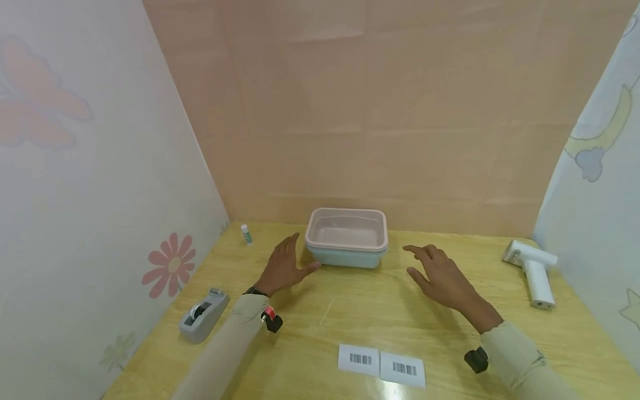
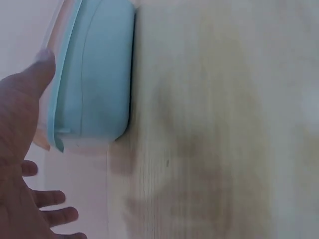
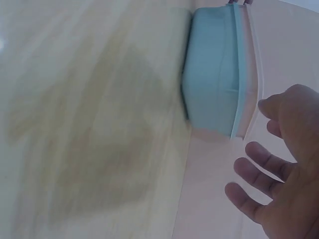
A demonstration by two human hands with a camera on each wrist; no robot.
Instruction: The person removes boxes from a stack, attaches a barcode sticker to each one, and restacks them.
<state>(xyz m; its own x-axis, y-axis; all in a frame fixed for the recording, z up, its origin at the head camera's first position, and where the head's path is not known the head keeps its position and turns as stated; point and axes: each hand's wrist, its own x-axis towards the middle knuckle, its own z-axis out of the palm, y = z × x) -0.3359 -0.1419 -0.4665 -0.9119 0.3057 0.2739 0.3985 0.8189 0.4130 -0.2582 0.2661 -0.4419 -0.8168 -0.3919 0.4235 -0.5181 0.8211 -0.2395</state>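
Note:
Two nested rectangular containers sit at the back of the wooden table. The pink container (image 1: 346, 229) is set inside the light blue container (image 1: 345, 258), whose side wall shows below the pink rim. My left hand (image 1: 286, 268) is beside their left end, fingers spread and thumb reaching toward the front left corner. To the right of the containers, my right hand (image 1: 440, 276) hovers apart from them with fingers loosely extended. Both wrist views show the blue container (image 2: 104, 74) resting on the table, and neither hand holds anything.
Two white barcode labels, one left (image 1: 358, 359) and one right (image 1: 402, 369), lie near the front. A grey tape dispenser (image 1: 204, 315) and a small glue stick (image 1: 246, 235) are on the left. A white handheld scanner (image 1: 534, 272) lies at right. Walls (image 1: 380, 111) enclose the table.

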